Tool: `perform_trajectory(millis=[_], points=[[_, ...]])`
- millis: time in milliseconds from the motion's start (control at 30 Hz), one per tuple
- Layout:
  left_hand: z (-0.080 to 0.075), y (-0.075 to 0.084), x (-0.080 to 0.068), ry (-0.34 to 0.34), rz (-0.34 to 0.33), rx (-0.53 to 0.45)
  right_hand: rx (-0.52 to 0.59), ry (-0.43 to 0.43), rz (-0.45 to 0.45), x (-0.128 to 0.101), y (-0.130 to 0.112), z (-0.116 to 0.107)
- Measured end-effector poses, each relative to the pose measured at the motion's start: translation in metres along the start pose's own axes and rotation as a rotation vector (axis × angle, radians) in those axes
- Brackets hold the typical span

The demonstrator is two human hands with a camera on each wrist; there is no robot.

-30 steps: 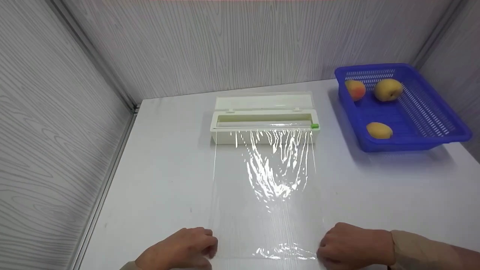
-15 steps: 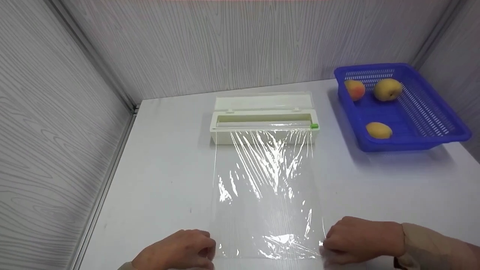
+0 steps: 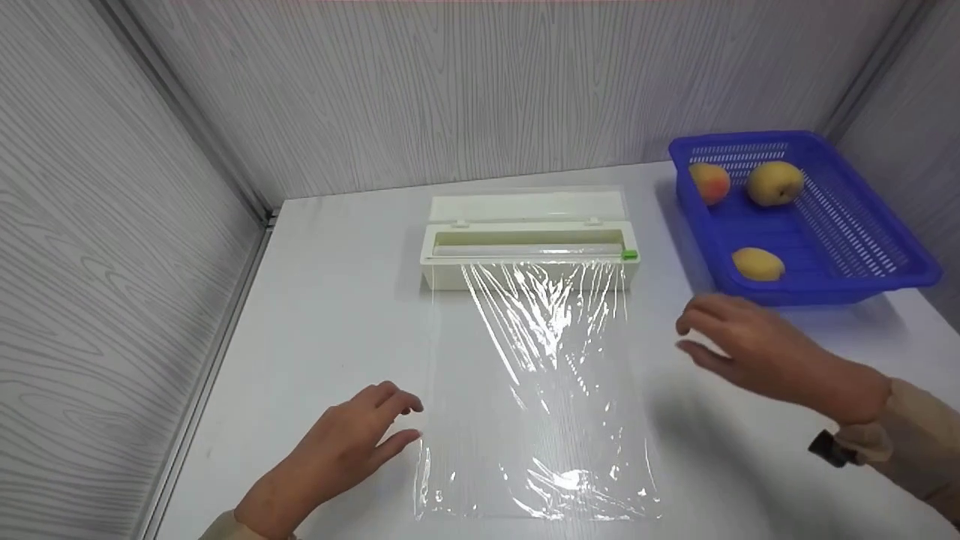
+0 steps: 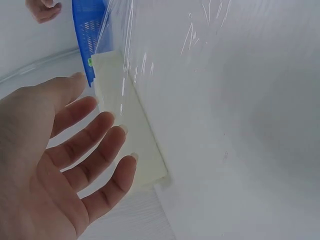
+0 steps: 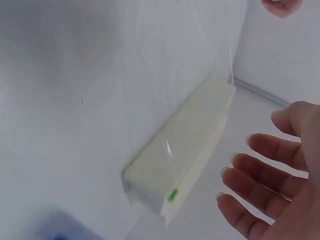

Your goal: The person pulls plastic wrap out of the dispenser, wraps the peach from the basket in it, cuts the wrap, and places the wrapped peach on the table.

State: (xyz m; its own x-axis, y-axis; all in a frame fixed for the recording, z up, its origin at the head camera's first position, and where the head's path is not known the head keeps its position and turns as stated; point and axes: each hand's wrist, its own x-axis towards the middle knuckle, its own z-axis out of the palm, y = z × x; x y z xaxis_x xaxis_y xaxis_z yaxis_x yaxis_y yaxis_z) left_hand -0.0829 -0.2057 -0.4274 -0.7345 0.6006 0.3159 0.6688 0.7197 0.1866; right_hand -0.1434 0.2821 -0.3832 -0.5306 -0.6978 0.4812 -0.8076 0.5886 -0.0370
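Observation:
A sheet of clear plastic wrap lies flat on the white table, running from a cream wrap dispenser box toward the near edge. The box lid is folded back, a roll shows inside, and a green slide cutter sits at the right end. My left hand hovers at the sheet's left edge, thumb and fingers spread apart with nothing between them. Off to the right of the sheet, my right hand is raised in front of the blue basket, fingers loosely bent and holding nothing.
The blue plastic basket stands at the back right. In it are a yellow-red peach-like fruit, a round yellow fruit and a smaller oval yellow fruit. Wood-grain panels enclose the table at the back and sides.
Both hands have let go of the wrap's near corners. The left has moved slightly forward and opened; the right has lifted forward and right toward the basket. The wrap stays spread on the table.

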Motion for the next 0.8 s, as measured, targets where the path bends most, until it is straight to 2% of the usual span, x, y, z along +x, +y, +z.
perform_trajectory(millis=[200, 400, 533, 667, 800], points=[[0.001, 0.001, 0.000, 0.000, -0.023, -0.001, -0.049, 0.091, 0.191, 0.004, 0.044, -0.020], [0.002, 0.001, 0.000, 0.014, -0.014, 0.014, -0.069, 0.038, 0.442, 0.000, 0.083, -0.024], [0.002, 0.001, 0.000, 0.019, -0.012, 0.013, -0.078, 0.015, 0.533, -0.006, 0.107, -0.023], [0.004, 0.002, 0.000, -0.008, -0.039, 0.005, -0.050, -0.081, 0.640, -0.008, 0.128, -0.019], [0.006, 0.004, -0.001, -0.043, -0.051, 0.000, 0.031, -0.280, 0.791, -0.009, 0.145, -0.016]])
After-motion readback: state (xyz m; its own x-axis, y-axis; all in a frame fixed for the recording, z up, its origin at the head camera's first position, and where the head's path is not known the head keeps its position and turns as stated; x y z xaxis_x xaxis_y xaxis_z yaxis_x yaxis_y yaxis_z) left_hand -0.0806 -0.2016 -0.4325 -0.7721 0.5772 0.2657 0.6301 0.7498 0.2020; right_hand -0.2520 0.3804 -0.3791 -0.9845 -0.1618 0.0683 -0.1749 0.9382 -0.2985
